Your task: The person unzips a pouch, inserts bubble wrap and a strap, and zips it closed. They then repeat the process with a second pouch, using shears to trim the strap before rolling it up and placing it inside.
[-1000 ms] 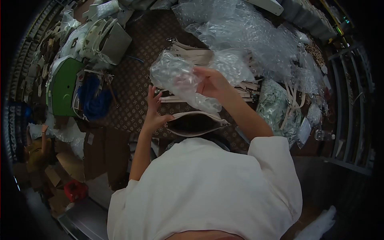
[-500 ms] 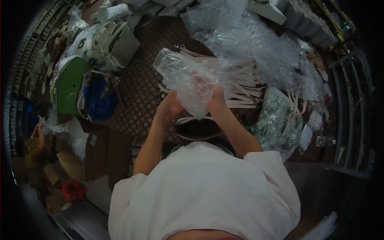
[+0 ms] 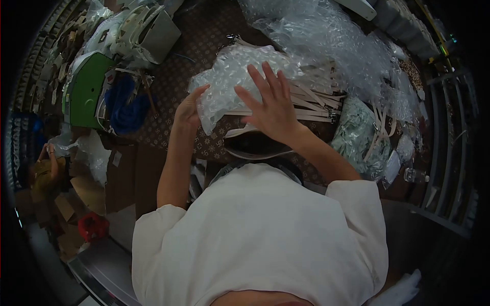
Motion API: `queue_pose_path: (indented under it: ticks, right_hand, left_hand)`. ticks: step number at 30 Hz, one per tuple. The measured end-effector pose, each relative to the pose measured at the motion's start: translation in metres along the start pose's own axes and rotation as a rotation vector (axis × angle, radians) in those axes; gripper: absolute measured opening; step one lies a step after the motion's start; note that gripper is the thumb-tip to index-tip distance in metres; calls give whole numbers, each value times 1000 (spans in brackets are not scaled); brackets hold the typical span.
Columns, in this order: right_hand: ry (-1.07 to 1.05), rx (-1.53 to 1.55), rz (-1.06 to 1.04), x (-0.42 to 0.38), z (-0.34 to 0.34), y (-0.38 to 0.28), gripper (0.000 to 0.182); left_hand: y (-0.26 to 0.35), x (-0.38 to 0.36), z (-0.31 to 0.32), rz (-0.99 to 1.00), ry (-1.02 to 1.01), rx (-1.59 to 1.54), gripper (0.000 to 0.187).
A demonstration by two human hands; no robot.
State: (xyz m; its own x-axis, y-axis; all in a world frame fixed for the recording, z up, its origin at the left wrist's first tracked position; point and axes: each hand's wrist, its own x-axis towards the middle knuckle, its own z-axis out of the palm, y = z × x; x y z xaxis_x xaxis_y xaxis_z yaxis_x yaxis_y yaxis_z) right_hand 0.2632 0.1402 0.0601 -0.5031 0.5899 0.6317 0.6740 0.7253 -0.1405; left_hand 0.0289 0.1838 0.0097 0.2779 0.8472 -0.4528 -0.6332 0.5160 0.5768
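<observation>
Brown patterning covers your table (image 3: 204,30). Bubble wrap (image 3: 229,66) overlies cream straps (image 3: 306,108), beyond the open-mouthed pouch (image 3: 258,145). Right hand (image 3: 270,109): grip spread apart above the wrap. Left hand (image 3: 189,109): at its edge, grip indeterminable. Steady that edge; smooth outward.

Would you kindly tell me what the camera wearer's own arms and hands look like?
The person wears a plain white T-shirt with loose short sleeves. Both forearms are bare, and the left hand and right hand are ungloved. No watch or bracelet shows; anything smaller is hard to tell.
</observation>
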Motion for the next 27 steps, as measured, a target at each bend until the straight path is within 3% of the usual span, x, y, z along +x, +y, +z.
queue_pose_path:
  ticks: [1,3,4,6,7,8,10,11,13,14,16,18,19,21,23,25,26,27]
  right_hand:
    - [58,-12,54,0,16,13,63]
    - [126,110,197,7,20,35,51]
    - [127,112,199,14,11,43,51]
    - [74,26,245,27,-5,53,36]
    - [70,27,250,33,-12,53,36]
    - [-41,163,149,39,-19,53,31]
    - [-164,311,48,46,-26,52,27]
    - [-253,361,-2,48,-27,52,32]
    - [-344,416,-46,47,-32,57,38]
    - [-305,483,72,43,-37,62,43]
    - [-274,550,191,28,-41,81,49]
    - [-269,1050,489,0,-32,102,58]
    - [-277,1053,492,-12,-26,102,58]
    - [-170,1195,744,-35,-19,93,54]
    - [-91,1251,858,-46,-22,70,51]
    - [-12,1261,1038,-62,-33,40,44]
    - [-21,1221,1109,-73,-39,26,40]
    - [-31,1512,961,-89,-34,18,38]
  left_hand:
    - [1,-5,4,-13,2,1,48]
    - [4,-18,14,176,44,114,74]
    - [7,-26,17,175,46,116,74]
    - [15,-47,18,766,143,604,105]
    - [20,-55,21,1044,179,1210,126]
    - [19,-58,34,1036,181,1210,126]
    - [9,-63,60,1473,136,1686,113]
    - [10,-64,59,1460,146,1685,113]
    - [16,-60,52,1105,240,1256,76]
    - [21,-58,44,1097,242,1253,76]
    - [27,-57,28,893,203,1011,38]
    - [26,-65,31,804,248,993,34]
    - [26,-69,32,720,286,977,29]
    - [20,-73,35,718,238,930,28]
    - [8,-78,40,719,188,885,26]
    - [-13,-92,46,895,100,808,23]
    - [-21,-97,42,894,105,808,23]
    - [-32,-102,35,827,-79,952,23]
